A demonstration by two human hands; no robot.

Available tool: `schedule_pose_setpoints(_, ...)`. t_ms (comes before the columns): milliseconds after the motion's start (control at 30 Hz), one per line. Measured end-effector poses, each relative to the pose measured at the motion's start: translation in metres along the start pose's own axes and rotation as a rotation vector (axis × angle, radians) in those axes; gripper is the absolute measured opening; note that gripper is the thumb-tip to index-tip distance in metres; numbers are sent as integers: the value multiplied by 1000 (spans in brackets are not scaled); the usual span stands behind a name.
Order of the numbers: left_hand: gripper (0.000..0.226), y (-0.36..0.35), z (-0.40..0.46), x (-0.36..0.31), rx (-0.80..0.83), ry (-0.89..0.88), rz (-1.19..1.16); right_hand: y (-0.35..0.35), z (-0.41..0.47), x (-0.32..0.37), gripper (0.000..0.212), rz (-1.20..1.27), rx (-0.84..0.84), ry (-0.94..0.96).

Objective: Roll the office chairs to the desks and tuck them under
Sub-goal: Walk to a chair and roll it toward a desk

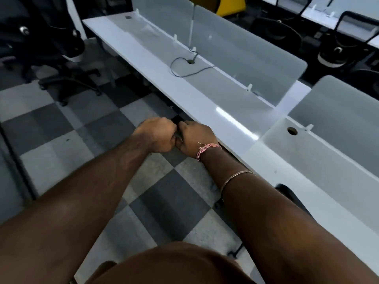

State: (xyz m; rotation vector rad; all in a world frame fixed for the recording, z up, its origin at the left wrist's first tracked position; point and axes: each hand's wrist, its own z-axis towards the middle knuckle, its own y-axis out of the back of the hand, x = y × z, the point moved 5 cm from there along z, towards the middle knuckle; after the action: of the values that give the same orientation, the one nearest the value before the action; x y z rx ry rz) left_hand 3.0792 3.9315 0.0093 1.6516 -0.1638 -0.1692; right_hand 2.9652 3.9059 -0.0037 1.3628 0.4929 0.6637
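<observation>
Item one, far left: a black office chair (pixel 51 44) is standing unattended on the checkered floor (pixel 61 140), well apart from the white worktop (pixel 205 103), its star base and castors showing. Item two, centre: the left hand (pixel 158 135) and right hand (pixel 195 138) are curling side by side, knuckles touching, around a dark part of a second chair (pixel 180 119) (most likely the top of its backrest, though little of it is visible), which is sitting right at the worktop's front edge, mostly hidden beneath it. Handling judgement: castors should be letting it roll easily under a light push; the rigid backrest top is looking like the best hold. Item three, right: frosted divider panels (pixel 246 58) are standing along the worktop, with more dark chairs (pixel 348 48) waiting beyond.
</observation>
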Motion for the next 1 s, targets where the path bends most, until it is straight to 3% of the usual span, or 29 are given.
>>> schedule_pose_setpoints(200,31,-7,1,103,-39,147,13,-27,105,50,35,23,10,150)
schedule_pose_setpoints(500,28,-17,51,245,52,372,55,-73,264,84,33,62,39,279)
schedule_pose_setpoints(700,24,-8,112,348,264,810,142,-84,390,101,32,66,42,425)
schedule_pose_setpoints(900,17,11,118,436,127,691,-39,-97,490,127,29,82,45,494)
schedule_pose_setpoints(1000,16,-9,152,486,253,868,74,-113,538,149,29,84,62,524)
